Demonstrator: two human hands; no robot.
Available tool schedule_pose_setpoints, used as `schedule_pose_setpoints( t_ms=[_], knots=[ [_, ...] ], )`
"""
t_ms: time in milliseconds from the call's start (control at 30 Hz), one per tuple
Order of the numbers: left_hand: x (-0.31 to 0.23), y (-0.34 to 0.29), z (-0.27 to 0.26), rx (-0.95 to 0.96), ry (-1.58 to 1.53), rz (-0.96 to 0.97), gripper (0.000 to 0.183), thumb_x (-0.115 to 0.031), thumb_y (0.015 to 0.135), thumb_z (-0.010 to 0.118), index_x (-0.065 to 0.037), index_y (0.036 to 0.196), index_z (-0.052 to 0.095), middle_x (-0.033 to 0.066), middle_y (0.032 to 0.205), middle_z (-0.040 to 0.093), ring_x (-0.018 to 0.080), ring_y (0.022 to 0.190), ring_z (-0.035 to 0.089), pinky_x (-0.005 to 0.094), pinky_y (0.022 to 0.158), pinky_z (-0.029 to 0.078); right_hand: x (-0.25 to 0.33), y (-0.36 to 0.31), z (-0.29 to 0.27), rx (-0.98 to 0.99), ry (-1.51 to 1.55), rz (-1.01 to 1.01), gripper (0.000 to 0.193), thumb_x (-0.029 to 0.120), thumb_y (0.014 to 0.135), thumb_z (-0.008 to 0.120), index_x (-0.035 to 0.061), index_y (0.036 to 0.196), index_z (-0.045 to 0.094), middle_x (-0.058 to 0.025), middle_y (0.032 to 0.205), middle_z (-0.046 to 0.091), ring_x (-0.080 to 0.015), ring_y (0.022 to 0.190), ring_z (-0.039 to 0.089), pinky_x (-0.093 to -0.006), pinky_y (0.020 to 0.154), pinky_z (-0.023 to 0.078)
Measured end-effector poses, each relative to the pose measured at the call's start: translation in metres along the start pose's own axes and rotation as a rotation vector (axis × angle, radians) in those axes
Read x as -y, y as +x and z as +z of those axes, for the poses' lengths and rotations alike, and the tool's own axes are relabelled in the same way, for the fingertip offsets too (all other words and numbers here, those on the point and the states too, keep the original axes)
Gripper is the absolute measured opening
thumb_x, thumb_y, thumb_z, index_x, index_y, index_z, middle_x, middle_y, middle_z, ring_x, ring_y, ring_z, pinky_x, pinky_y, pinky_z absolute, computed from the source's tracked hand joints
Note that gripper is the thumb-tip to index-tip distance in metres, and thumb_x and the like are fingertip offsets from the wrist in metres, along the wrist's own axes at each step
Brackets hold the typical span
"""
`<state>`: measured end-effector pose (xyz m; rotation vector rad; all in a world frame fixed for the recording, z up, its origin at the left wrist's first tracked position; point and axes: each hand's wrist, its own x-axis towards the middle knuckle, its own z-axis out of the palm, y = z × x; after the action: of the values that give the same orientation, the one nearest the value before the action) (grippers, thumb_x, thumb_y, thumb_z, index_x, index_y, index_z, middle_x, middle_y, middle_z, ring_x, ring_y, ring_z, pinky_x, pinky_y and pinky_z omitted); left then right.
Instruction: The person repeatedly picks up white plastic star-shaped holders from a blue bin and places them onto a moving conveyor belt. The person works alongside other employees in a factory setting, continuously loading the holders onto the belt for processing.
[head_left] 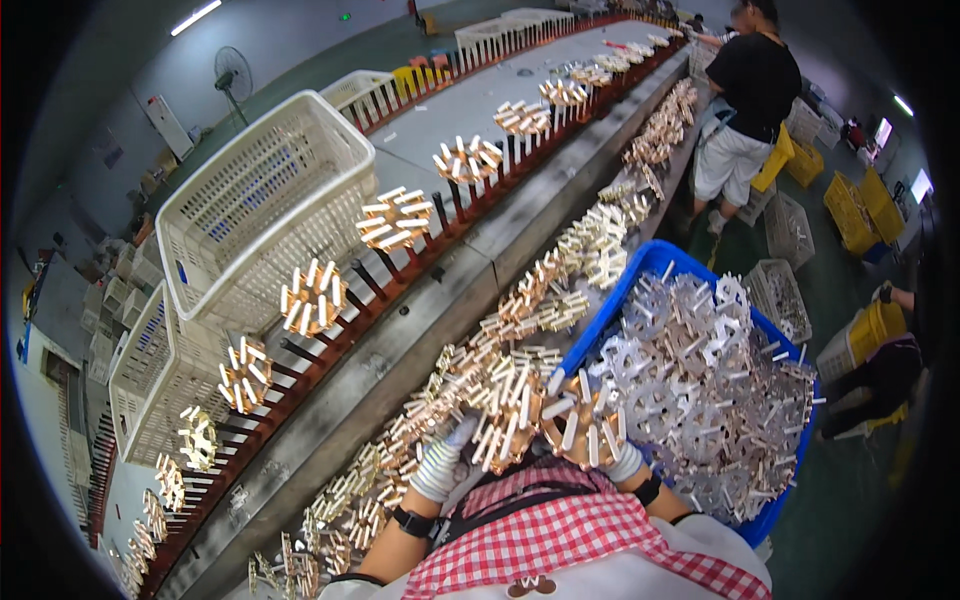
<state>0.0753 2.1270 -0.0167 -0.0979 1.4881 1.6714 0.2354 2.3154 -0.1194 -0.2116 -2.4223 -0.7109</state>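
Both of my hands wear striped white-and-grey gloves and work low in front of my checked apron. My left hand [440,462] is closed at the edge of a copper-coloured round metal part with pale bars [507,425]; the part hides some of its fingers. My right hand [622,462] grips a similar copper-coloured part [580,432], tilted so its bars face up, beside the blue crate's near corner. Many loose copper and pale-gold parts [400,445] lie heaped along the bench around my left hand.
On my right a blue crate [640,262] is heaped with silvery cut metal parts [715,380]. Ahead runs a curved conveyor with dark upright pegs [368,280], several carrying barred parts [313,298]. White crates [265,200] stand beyond it. A person in black [752,75] stands farther along the bench.
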Motion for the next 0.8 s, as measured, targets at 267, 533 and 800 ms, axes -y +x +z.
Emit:
schedule_pose_setpoints(
  t_ms=[267,533,800],
  knots=[
    [-0.001,0.053,0.024,-0.056,-0.096,0.185,0.044,-0.019,0.087,0.073,-0.007,0.125,0.055,0.0042,0.118,0.059,0.0180,0.100,0.061,0.0365,0.086,0.056,-0.038,0.003,0.062,0.036,0.769,0.217,0.054,0.043,0.097,0.052,0.0084,0.137,0.043,-0.0073,0.130,0.053,-0.0229,0.113,0.055,-0.0366,0.097,0.047],
    [-0.001,0.092,0.045,-0.153,0.627,0.653,0.039,-0.019,0.091,0.069,-0.005,0.126,0.057,0.0035,0.116,0.062,0.0146,0.103,0.060,0.0314,0.089,0.052,-0.066,0.009,0.125,0.240,2.344,1.136,0.054,0.043,0.096,0.054,0.0079,0.136,0.045,-0.0070,0.129,0.054,-0.0225,0.112,0.056,-0.0365,0.096,0.047],
    [0.011,0.124,0.048,0.151,0.650,0.478,0.042,-0.020,0.095,0.058,-0.006,0.134,0.047,0.0065,0.125,0.056,0.0176,0.112,0.056,0.0335,0.095,0.049,-0.085,0.006,0.167,0.337,2.338,1.174,0.054,0.044,0.096,0.055,0.0075,0.135,0.047,-0.0067,0.127,0.056,-0.0221,0.112,0.056,-0.0365,0.095,0.048]
  ],
)
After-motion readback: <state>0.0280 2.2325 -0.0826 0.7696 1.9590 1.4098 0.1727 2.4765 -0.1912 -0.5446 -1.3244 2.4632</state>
